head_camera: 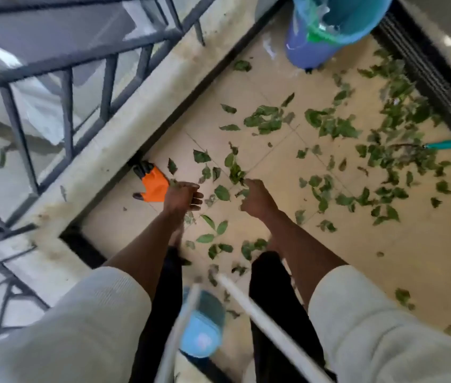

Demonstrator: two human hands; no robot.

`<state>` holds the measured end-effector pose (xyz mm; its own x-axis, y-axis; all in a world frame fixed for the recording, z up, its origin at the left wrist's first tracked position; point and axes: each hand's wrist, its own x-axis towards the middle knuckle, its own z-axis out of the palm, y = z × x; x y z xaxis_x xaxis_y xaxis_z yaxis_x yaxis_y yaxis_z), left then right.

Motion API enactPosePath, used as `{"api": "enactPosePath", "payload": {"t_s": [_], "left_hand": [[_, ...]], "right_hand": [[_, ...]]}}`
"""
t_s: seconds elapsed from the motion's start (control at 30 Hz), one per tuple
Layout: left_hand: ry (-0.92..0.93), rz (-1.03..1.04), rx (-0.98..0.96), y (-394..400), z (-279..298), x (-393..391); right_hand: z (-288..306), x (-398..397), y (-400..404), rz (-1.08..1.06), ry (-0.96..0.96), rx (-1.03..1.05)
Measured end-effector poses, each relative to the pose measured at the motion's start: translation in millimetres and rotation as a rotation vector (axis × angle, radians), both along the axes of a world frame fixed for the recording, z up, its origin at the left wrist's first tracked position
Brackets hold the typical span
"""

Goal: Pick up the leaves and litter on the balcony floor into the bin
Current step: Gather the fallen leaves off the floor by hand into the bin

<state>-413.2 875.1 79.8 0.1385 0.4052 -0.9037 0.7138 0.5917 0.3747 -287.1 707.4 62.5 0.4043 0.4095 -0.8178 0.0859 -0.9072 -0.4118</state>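
— What do the hands hold?
— The left hand cups a few leaf scraps, fingers loosely curled. The right hand pinches a leafy sprig in clenched fingers.
— And beyond them?
— Green leaves lie scattered over the tiled balcony floor. An orange glove sits by the railing kerb. The blue bin stands farthest, lined with plastic.
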Motion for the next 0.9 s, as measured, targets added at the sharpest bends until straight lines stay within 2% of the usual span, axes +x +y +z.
{"api": "enactPosePath", "payload": {"t_s": [0.17, 0.3, 0.5, 0.6, 0.67, 0.77, 0.9], "left_hand": [[-0.064, 0.228, -0.036, -42, -50, 17], [-0.094, 0.444, -0.057, -66, -93, 8], [-0.123, 0.636, -0.106, -93, -168, -16], [-0.141, 0.711, -0.145, -104, -192, -21], [-0.152, 0.764, -0.2, -108, -201, -24], [-0.113, 0.813, -0.226, -115, -208, -25], [-0.078, 0.817, -0.188, -123, -212, -19]], "right_hand": [[-59, 46, -34, 0.491, -0.157, -0.182], [-112, 52, -28, 0.723, -0.183, -0.217], [-187, 45, 42, 0.989, -0.402, -0.025], [-217, 45, 56, 1.075, -0.371, -0.012], [-229, 40, 43, 1.195, -0.318, -0.027], [-232, 25, -1, 1.376, -0.378, 0.03], [-234, 22, -42, 1.38, -0.446, 0.199]]}}
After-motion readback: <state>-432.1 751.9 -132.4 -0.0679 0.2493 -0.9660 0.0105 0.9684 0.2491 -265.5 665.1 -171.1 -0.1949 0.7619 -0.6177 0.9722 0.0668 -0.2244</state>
